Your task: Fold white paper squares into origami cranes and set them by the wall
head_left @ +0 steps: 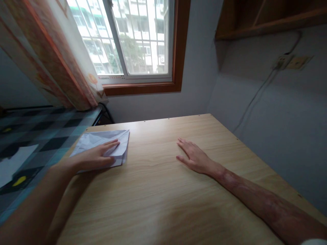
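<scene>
My left hand (pixel 100 155) lies flat on some folded white paper (pixel 92 138) at the table's left edge. Its fingers are stretched out over the creased upper sheet, and the thumb is apart from them. At the right-hand corner the paper's layers show as loose edges. My right hand (pixel 192 154) rests palm down on the bare wooden tabletop (pixel 150 183), fingers and thumb apart, holding nothing. A good gap of wood separates the two hands.
Left of the table is a bed with a checked cover (pixel 63 127), and another white sheet (pixel 19 161) lies on it. A curtain (pixel 63 58) hangs by the barred window (pixel 143 37). A cable (pixel 258 90) runs down the right wall below a wooden shelf (pixel 270 23).
</scene>
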The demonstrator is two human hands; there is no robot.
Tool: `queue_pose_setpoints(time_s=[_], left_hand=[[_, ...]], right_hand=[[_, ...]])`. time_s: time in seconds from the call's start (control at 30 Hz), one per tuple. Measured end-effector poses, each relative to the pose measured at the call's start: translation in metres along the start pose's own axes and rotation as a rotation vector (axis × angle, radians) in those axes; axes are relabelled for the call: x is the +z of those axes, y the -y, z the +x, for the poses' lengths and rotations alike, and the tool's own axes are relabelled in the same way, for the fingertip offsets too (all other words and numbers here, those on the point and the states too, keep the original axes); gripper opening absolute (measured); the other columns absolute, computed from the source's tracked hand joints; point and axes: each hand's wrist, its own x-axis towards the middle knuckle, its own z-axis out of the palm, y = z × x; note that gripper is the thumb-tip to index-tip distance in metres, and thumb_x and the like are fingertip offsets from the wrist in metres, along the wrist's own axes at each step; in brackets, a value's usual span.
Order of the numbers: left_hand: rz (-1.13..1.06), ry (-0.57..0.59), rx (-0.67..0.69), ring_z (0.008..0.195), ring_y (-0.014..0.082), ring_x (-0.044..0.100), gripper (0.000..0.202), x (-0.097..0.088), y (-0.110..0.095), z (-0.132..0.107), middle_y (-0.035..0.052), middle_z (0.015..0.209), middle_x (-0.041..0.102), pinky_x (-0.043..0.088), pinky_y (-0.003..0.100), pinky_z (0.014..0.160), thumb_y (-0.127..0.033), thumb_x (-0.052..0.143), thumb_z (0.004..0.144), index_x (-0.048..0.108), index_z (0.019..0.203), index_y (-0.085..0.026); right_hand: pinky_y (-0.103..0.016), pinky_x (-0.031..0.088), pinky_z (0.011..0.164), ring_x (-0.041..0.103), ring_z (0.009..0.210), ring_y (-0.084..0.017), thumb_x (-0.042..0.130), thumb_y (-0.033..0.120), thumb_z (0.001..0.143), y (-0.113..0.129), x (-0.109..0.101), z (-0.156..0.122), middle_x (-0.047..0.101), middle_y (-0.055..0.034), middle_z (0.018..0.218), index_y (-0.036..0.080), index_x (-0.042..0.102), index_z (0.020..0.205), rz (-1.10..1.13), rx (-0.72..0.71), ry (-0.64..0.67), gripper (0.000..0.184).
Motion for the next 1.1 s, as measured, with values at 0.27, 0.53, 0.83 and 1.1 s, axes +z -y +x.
queue_pose_setpoints(time_s=[0.27,0.53,0.83,1.1], left_hand=[[0.051,-0.104,-0.002,0.158,0.0328,0.05,0.072,0.0,-0.024,0.001,0.0091,0.17,0.055,0.032,0.047,0.136,-0.051,0.041,0.104,0.059,0.158,-0.008],[0.221,-0.297,0.294,0.157,0.0313,0.054,0.068,0.028,-0.133,0.003,0.0115,0.174,0.05,0.043,0.05,0.13,-0.033,0.047,0.104,0.045,0.171,-0.02],[0.04,-0.307,0.23,0.167,0.0451,0.034,0.076,0.119,-0.216,0.002,0.0215,0.179,0.038,0.029,0.07,0.135,-0.039,0.064,0.099,0.046,0.168,-0.014],[-0.121,-0.255,0.361,0.168,0.0393,0.034,0.085,0.106,-0.201,-0.002,0.028,0.18,0.029,0.037,0.054,0.136,-0.038,0.072,0.091,0.045,0.165,-0.006]], right_hand=[[-0.057,0.035,0.135,0.042,0.164,-0.033,0.059,0.054,0.109,0.0,0.0,0.0,0.044,-0.0199,0.176,0.017,0.052,0.164,-0.006,-0.015,-0.017,0.066],[-0.058,0.038,0.133,0.047,0.161,-0.034,0.064,0.046,0.107,0.0,0.0,0.0,0.05,-0.0207,0.172,0.018,0.05,0.165,0.003,-0.039,-0.09,0.066],[-0.058,0.04,0.133,0.047,0.161,-0.034,0.069,0.027,0.1,0.003,-0.005,0.002,0.048,-0.0191,0.173,0.02,0.038,0.173,0.043,-0.161,-0.159,0.079],[-0.057,0.041,0.132,0.055,0.156,-0.03,0.061,0.015,0.104,0.009,-0.01,0.001,0.061,-0.0106,0.165,0.028,0.06,0.159,0.031,-0.29,-0.072,0.056]])
